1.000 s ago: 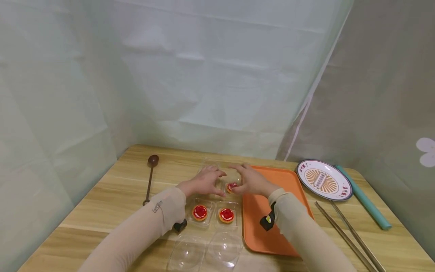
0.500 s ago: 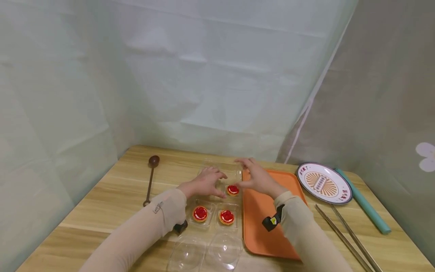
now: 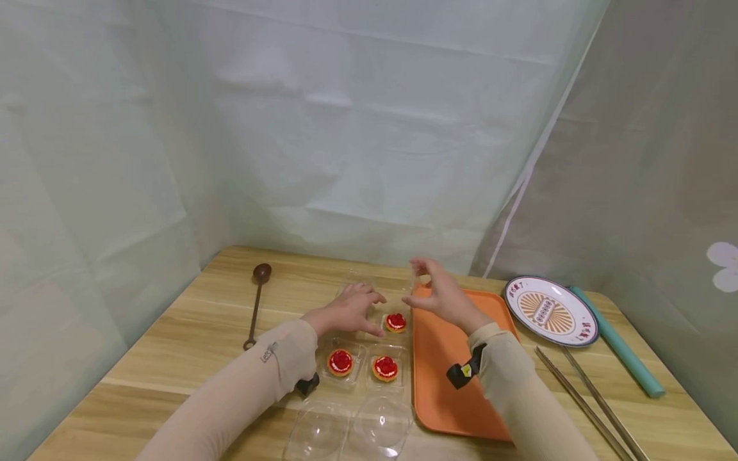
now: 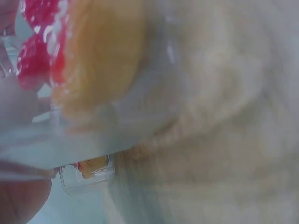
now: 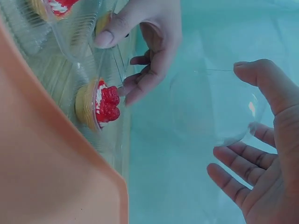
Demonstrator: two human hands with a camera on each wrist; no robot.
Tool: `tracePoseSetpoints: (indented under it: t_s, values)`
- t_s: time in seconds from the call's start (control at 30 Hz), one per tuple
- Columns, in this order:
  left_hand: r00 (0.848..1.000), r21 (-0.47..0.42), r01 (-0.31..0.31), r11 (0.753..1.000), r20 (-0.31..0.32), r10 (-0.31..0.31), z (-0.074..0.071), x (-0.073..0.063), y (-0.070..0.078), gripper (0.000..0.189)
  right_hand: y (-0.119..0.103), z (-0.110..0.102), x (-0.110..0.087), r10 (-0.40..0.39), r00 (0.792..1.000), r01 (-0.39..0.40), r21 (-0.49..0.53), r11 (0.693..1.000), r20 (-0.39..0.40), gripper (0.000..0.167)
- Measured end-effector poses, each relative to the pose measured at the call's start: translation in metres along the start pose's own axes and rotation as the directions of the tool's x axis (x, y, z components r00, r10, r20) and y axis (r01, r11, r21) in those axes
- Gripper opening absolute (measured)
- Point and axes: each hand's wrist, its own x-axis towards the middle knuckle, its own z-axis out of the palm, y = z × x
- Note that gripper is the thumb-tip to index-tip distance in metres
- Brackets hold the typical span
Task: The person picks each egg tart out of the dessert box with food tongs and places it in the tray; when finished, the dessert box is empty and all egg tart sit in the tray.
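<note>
The clear lid [image 5: 210, 112] is held up at one edge by the right hand [image 3: 446, 301], the thumb being set against one side and the fingertips against the other. The far container [image 5: 112, 65] is gripped by the left hand [image 3: 348, 310], its thumb and curved fingers being spread across the plastic. A red-topped tart [image 3: 395, 322] is seated in the right compartment, between the two hands; a paler tart base [image 5: 103, 23] is partly hidden beneath the left thumb. In the left wrist view, a tart is seen very close and blurred through the plastic.

Two more tarts [image 3: 340, 362] are set side by side in the near container [image 3: 363, 358], whose lid [image 3: 382, 422] is laid out flat toward the person. An orange tray [image 3: 450, 397] is placed just beside both containers, to the right. Farther right on the surface [image 3: 196, 333] are laid steel rods [image 3: 581, 403], a patterned plate [image 3: 550, 310] and a teal roll [image 3: 619, 342]. At the left, a brown spoon [image 3: 262, 274] is laid.
</note>
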Motion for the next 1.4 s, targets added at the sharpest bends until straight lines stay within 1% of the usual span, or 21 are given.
tracePoseSetpoints:
  t_s: [0.2,0.43,0.6,0.7,0.87,1.13,1.4]
  values:
    - [1.0,0.004,-0.005,1.0,-0.002,0.005,0.001,-0.001,0.0,0.07,0.007,-0.001,0.006,0.022,0.999,-0.019,0.071,0.997,-0.045,0.071]
    - [1.0,0.008,-0.022,1.0,-0.016,0.022,0.001,-0.001,0.0,0.069,0.02,0.0,0.014,0.127,0.992,-0.121,0.174,0.977,-0.021,0.071]
    - [1.0,0.017,-0.027,0.999,-0.015,0.027,0.001,-0.001,0.001,0.069,0.032,0.005,0.021,0.187,0.982,-0.179,0.205,0.962,-0.02,0.072]
    - [1.0,0.019,-0.023,1.0,-0.011,0.023,0.001,-0.001,0.0,0.07,0.037,0.007,0.025,0.201,0.979,-0.194,0.174,0.965,-0.023,0.072]
    - [1.0,0.016,-0.026,1.0,-0.015,0.026,0.002,0.0,-0.001,0.07,0.044,0.013,0.031,0.214,0.977,-0.213,0.118,0.97,0.001,0.073]
    - [0.999,0.011,-0.03,0.999,-0.012,0.03,0.003,0.001,-0.003,0.07,0.055,0.027,0.037,0.263,0.965,-0.264,0.095,0.96,0.019,0.075]
    - [1.0,-0.008,-0.007,1.0,0.005,0.007,0.001,-0.001,-0.001,0.07,0.064,0.036,0.04,0.275,0.961,-0.277,0.091,0.957,0.027,0.074]
